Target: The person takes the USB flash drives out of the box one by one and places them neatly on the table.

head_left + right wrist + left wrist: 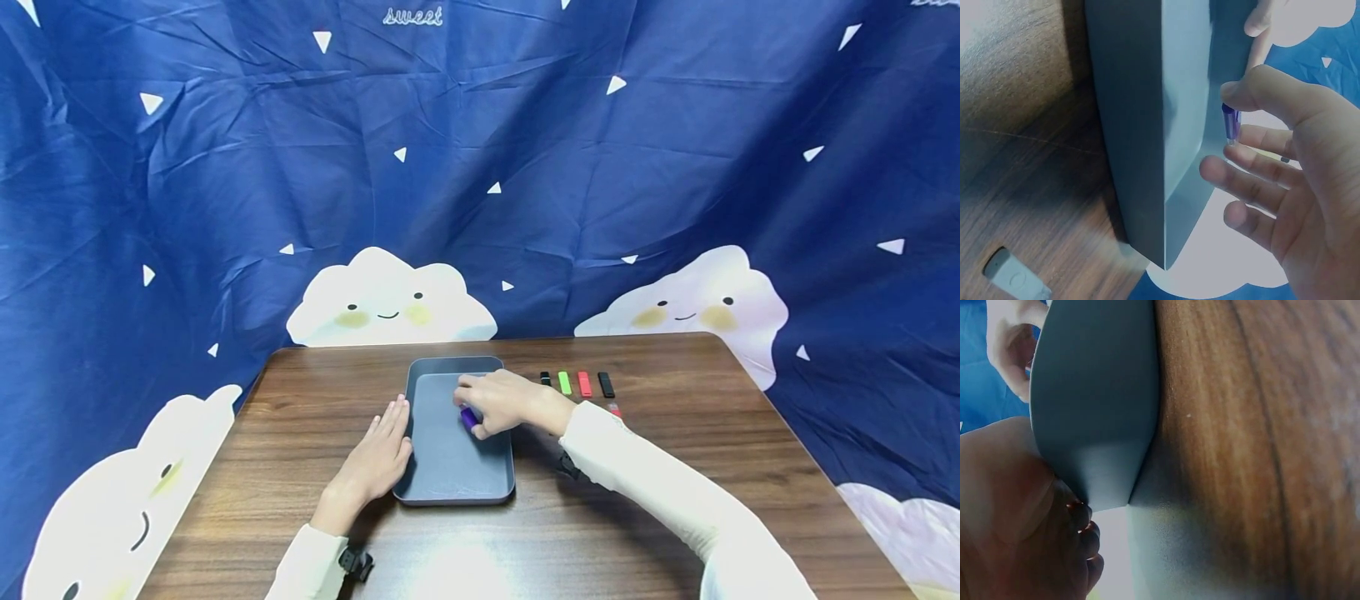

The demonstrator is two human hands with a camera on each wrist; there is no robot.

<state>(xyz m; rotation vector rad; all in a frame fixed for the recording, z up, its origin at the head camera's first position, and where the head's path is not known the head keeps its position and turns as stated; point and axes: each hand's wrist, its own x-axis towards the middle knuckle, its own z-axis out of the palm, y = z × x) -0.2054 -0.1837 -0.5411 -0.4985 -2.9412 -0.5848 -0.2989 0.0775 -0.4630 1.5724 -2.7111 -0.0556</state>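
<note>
Backdrop: a dark blue cloth (pixel 525 167) with white triangles and smiling clouds hangs behind a wood-grain tabletop (pixel 675 467).
Tray: a grey rectangular tray (pixel 450 475) sits near the middle of the tabletop, its long sides running from the near edge toward the far edge, and its floor looks bare apart from the hand over it.
Left hand: the left hand (pixel 378 454) lies flat on the tabletop against the tray's left side, fingers straight and together, holding nothing; the left wrist view shows the fingers (pixel 1082 515) right at the tray's wall.
Right hand: the right hand (pixel 498 402) hovers over the far half of the tray, with thumb and forefinger pinching a small purple stick (pixel 1230 123) and the other fingers loosely spread.
Purple stick: it's over the tray, in the hand's pinch; whether it touches the tray floor can't be told.
Row to the right: a small black piece (pixel 545 378), a green stick (pixel 564 382), a red stick (pixel 584 383) and a black stick (pixel 606 384) lie side by side toward the far edge, just right of the tray; a small reddish piece (pixel 615 409) lies nearer, by the sleeve.
Progress: judging by the layout, the purple stick is the first one reaching the tray, and the row on the tabletop is untouched.
</note>
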